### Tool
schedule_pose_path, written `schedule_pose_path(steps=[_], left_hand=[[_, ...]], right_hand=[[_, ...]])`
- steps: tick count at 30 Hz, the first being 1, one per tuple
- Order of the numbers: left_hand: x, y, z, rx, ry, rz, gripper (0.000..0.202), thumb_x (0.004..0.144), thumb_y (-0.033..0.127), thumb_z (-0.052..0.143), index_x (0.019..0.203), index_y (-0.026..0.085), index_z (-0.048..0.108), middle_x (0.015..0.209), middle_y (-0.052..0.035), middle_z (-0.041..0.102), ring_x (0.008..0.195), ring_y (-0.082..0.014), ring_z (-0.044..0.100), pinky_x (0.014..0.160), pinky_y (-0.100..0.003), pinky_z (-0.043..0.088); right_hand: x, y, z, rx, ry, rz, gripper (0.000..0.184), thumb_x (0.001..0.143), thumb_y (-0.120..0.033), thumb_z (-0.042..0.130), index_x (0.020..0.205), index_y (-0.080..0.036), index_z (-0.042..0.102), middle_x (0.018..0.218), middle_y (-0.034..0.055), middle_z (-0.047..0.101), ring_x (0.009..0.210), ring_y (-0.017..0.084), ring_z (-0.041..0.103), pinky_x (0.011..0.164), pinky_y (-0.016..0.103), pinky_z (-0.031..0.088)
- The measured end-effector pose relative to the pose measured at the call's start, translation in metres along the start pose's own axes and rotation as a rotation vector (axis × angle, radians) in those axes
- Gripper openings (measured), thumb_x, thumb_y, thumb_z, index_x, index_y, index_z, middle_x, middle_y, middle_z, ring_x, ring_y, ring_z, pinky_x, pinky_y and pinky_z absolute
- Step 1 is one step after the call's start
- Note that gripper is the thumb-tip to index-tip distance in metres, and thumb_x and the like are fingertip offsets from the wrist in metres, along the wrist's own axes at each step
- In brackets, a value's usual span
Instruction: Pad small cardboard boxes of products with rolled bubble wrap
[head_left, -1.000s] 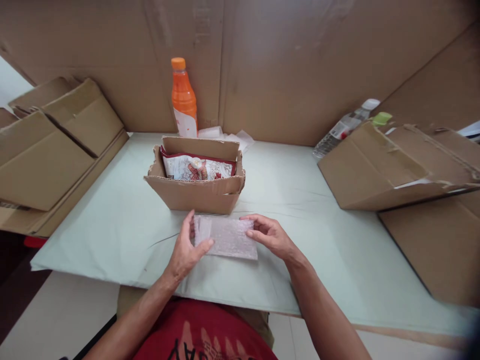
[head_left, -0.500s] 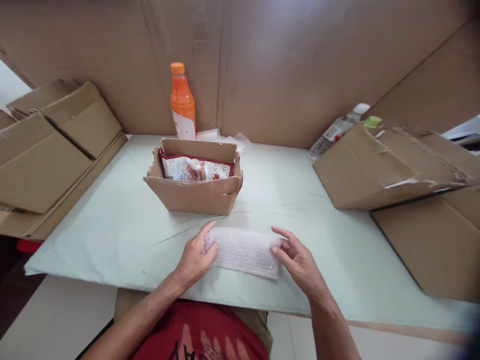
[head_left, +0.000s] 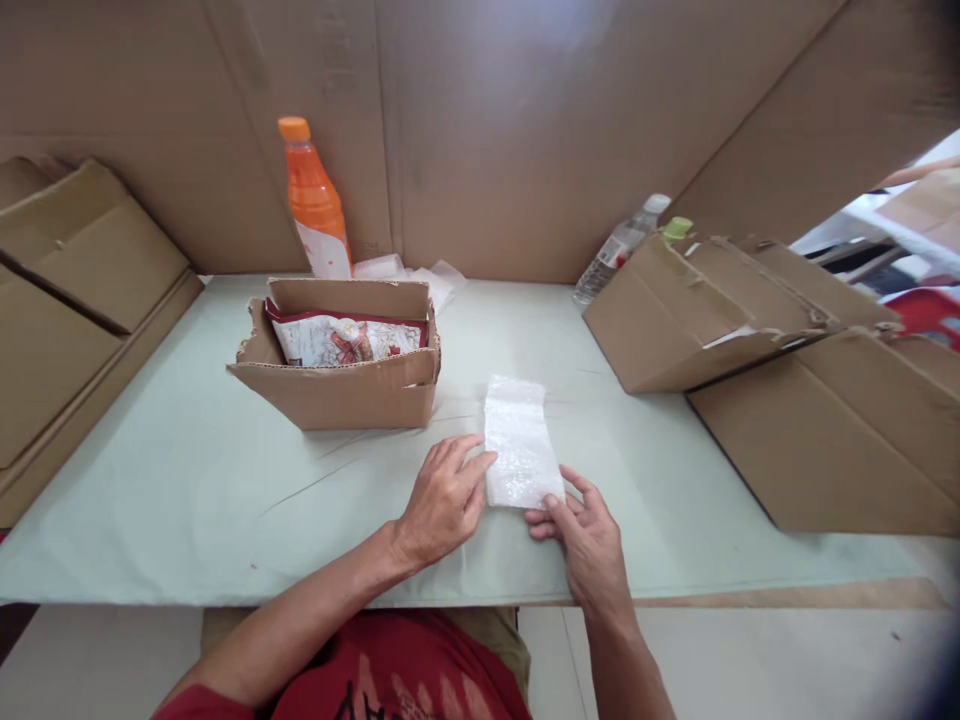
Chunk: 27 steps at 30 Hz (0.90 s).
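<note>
A white, translucent piece of bubble wrap [head_left: 517,440] is turned lengthwise away from me in front of my body. My right hand [head_left: 589,540] grips its near right corner, thumb on top and fingers underneath. At its left edge, my left hand [head_left: 442,500] has its fingers stretched out, the tips touching the edge without closing around it. Left of the wrap stands an open cardboard box [head_left: 367,395], holding a printed red-and-white packet [head_left: 349,340].
An orange bottle [head_left: 315,205] stands behind the box, beside some crumpled clear plastic [head_left: 439,285]. On the right, larger cardboard boxes [head_left: 840,430] stand with a clear bottle [head_left: 622,245] behind them. More cardboard boxes [head_left: 97,250] line the left side. Cardboard panels [head_left: 525,150] wall the back.
The bubble wrap has turned from lying crosswise to pointing away from me. My left hand has moved off its short end to the long left edge. The view has shifted to the right.
</note>
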<state>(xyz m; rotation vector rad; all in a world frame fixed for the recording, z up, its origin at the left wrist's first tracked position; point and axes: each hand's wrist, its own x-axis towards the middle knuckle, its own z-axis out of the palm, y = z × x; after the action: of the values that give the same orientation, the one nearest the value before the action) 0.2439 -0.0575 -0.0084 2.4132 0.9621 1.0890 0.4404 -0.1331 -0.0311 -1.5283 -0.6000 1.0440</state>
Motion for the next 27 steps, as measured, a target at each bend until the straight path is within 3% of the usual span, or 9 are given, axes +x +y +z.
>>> schedule_pose_path(steps=[3, 8, 11, 14, 17, 21, 24, 27], left_hand=[[-0.013, -0.005, 0.002, -0.056, -0.104, -0.020, 0.040, 0.082, 0.001, 0.051, 0.117, 0.015, 0.065, 0.125, -0.0154, 0.065, 0.114, -0.0280, 0.059, 0.097, -0.045, 0.052], [-0.019, -0.006, -0.007, -0.125, -0.152, -0.043, 0.041, 0.082, 0.003, 0.052, 0.118, 0.017, 0.064, 0.123, -0.0132, 0.066, 0.120, -0.0277, 0.057, 0.103, -0.046, 0.048], [-0.021, -0.007, -0.011, -0.128, -0.217, -0.067, 0.040, 0.082, 0.005, 0.052, 0.118, 0.017, 0.065, 0.119, -0.0123, 0.068, 0.116, -0.0270, 0.059, 0.100, -0.046, 0.049], [-0.027, -0.010, -0.011, -0.122, -0.331, -0.075, 0.036, 0.081, 0.006, 0.054, 0.112, 0.019, 0.066, 0.112, -0.0101, 0.070, 0.112, -0.0264, 0.060, 0.097, -0.044, 0.049], [-0.036, -0.012, -0.009, -0.089, -0.369, -0.028, 0.036, 0.079, 0.006, 0.054, 0.110, 0.019, 0.066, 0.117, -0.0108, 0.068, 0.118, -0.0277, 0.057, 0.101, -0.045, 0.047], [-0.044, -0.013, -0.007, -0.054, -0.379, 0.004, 0.040, 0.078, 0.004, 0.054, 0.114, 0.018, 0.065, 0.125, -0.0119, 0.065, 0.124, -0.0290, 0.053, 0.107, -0.047, 0.044], [-0.048, -0.013, -0.006, -0.032, -0.377, 0.010, 0.039, 0.079, 0.004, 0.055, 0.114, 0.017, 0.065, 0.127, -0.0122, 0.064, 0.126, -0.0298, 0.051, 0.109, -0.048, 0.043], [-0.050, -0.014, -0.004, -0.016, -0.348, 0.012, 0.039, 0.079, 0.002, 0.054, 0.113, 0.017, 0.064, 0.128, -0.0127, 0.064, 0.127, -0.0295, 0.051, 0.108, -0.048, 0.045]], right_hand=[[0.000, -0.003, 0.004, -0.023, -0.063, 0.003, 0.078, 0.070, -0.050, 0.084, 0.131, -0.017, 0.049, 0.077, 0.0008, 0.071, 0.062, 0.016, 0.069, 0.055, 0.027, 0.059], [-0.005, -0.006, 0.015, -0.104, -0.233, 0.057, 0.079, 0.074, -0.057, 0.078, 0.135, -0.017, 0.046, 0.077, 0.0010, 0.070, 0.060, 0.017, 0.067, 0.054, 0.029, 0.057], [-0.011, -0.007, 0.009, -0.299, -0.351, 0.031, 0.065, 0.079, -0.059, 0.071, 0.127, -0.018, 0.055, 0.070, -0.0010, 0.066, 0.057, 0.016, 0.064, 0.051, 0.028, 0.053], [-0.011, -0.015, -0.008, -0.475, -0.319, -0.099, 0.049, 0.084, -0.058, 0.067, 0.112, -0.018, 0.065, 0.066, -0.0012, 0.063, 0.052, 0.014, 0.058, 0.051, 0.029, 0.050], [-0.006, -0.030, -0.012, -0.467, -0.294, -0.144, 0.045, 0.086, -0.056, 0.066, 0.109, -0.018, 0.068, 0.075, 0.0033, 0.070, 0.061, 0.016, 0.064, 0.061, 0.031, 0.055], [0.015, -0.045, 0.023, -0.304, -0.554, -0.093, 0.042, 0.088, -0.050, 0.067, 0.115, -0.018, 0.068, 0.109, 0.0118, 0.074, 0.092, 0.022, 0.072, 0.078, 0.036, 0.059], [0.049, -0.048, 0.060, -0.198, -0.766, 0.022, 0.045, 0.083, -0.045, 0.073, 0.118, -0.017, 0.067, 0.118, 0.0146, 0.072, 0.098, 0.023, 0.072, 0.076, 0.035, 0.061], [0.092, -0.050, 0.085, -0.131, -0.751, 0.169, 0.045, 0.076, -0.039, 0.078, 0.111, -0.014, 0.067, 0.112, 0.0182, 0.074, 0.088, 0.024, 0.074, 0.066, 0.035, 0.062]])
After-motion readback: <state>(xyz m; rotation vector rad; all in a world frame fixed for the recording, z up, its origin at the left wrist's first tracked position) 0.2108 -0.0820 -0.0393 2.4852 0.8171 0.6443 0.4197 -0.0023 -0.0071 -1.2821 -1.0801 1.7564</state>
